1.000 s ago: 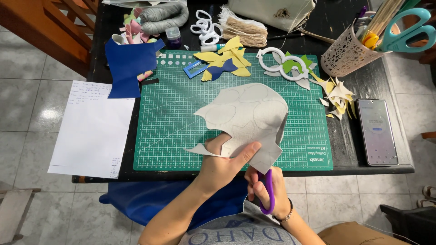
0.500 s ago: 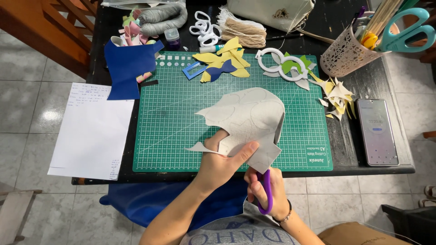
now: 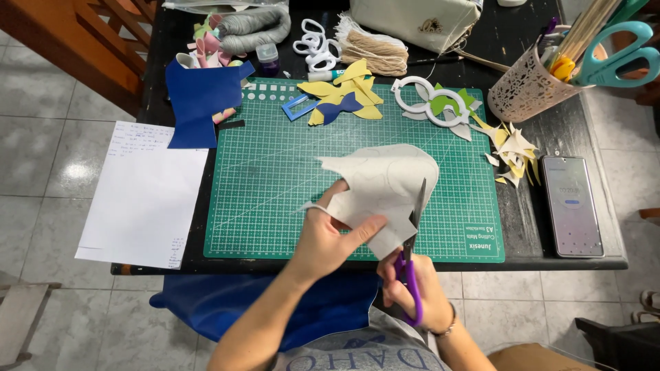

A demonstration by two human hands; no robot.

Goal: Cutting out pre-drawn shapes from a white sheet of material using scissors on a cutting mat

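Observation:
My left hand (image 3: pixel 331 237) pinches the lower left edge of a pale grey sheet (image 3: pixel 383 184) held over the green cutting mat (image 3: pixel 268 185). Purple-handled scissors (image 3: pixel 410 257) are gripped in my right hand (image 3: pixel 416 288) just off the table's front edge. Their blades point up and cut into the right side of the sheet. A thin strip curls off the sheet's left corner.
A blue sheet (image 3: pixel 198 103) and white paper (image 3: pixel 141 196) lie left of the mat. Yellow and blue cutouts (image 3: pixel 344 99), white rings (image 3: pixel 430 99), paper scraps (image 3: pixel 512 148), a phone (image 3: pixel 570 205), a pen cup with teal scissors (image 3: pixel 533 86) and twine (image 3: pixel 375 51) crowd the back and right.
The grey sheet has been turned and shifted slightly as the scissors advanced up into its right side. Both hands stay near the table's front edge.

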